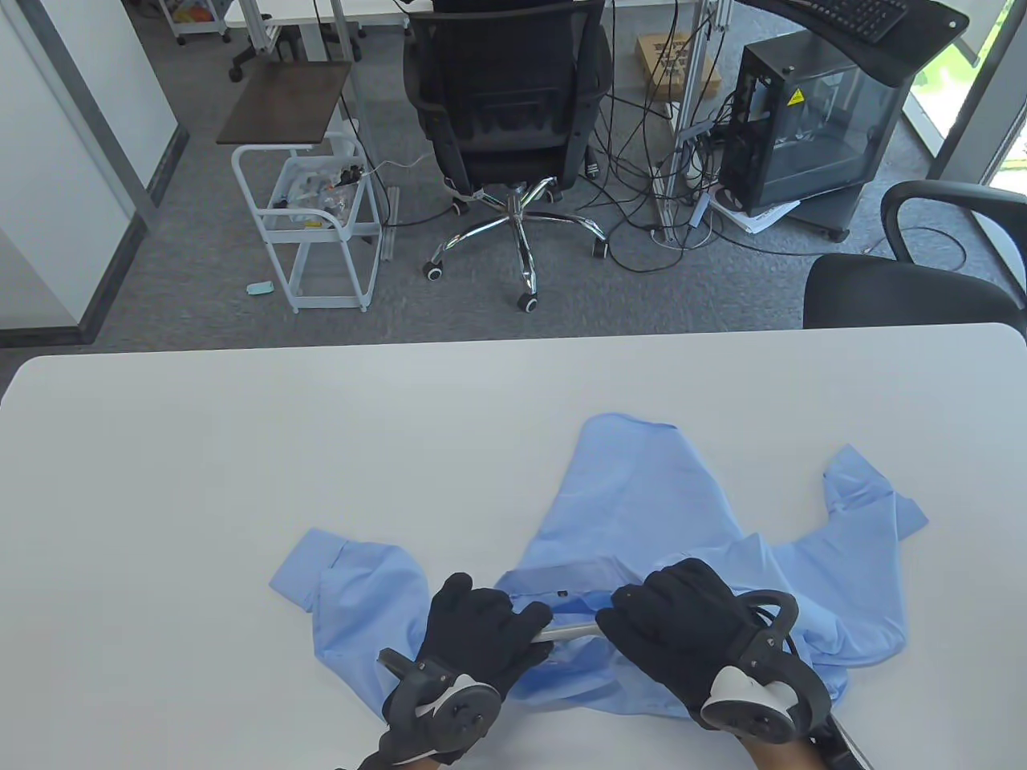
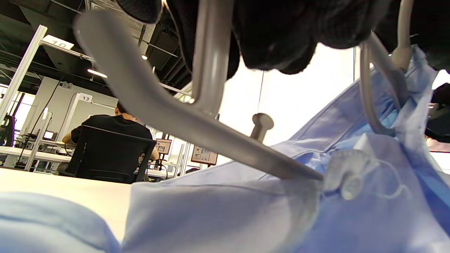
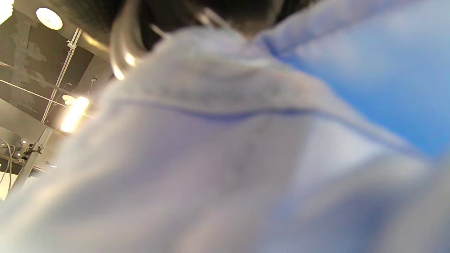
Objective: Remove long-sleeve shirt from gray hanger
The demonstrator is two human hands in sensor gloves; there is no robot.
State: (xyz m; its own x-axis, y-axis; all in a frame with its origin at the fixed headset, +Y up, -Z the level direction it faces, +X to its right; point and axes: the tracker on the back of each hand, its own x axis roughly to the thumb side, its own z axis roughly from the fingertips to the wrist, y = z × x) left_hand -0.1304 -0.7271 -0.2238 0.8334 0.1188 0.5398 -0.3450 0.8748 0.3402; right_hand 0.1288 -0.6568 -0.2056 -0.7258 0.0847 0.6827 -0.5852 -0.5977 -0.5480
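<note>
Left wrist view: "10" on white sign atop white post (image 2: 57, 42); "12" on white partition tag (image 2: 85, 97).

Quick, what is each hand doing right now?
Left hand: grips the gray hanger.
Right hand: rests on the blue shirt at the collar; whether it grips cannot be told.

Camera placement: one high overview, two low wrist views.

The table view looks down and forward over the worktop (image 1: 241, 449) toward the far office. The left wrist view sits near worktop level, facing up and across the hanger (image 2: 182, 130) and shirt (image 2: 246, 211). The right wrist view, blurred, presses against the same shirt cloth.
</note>
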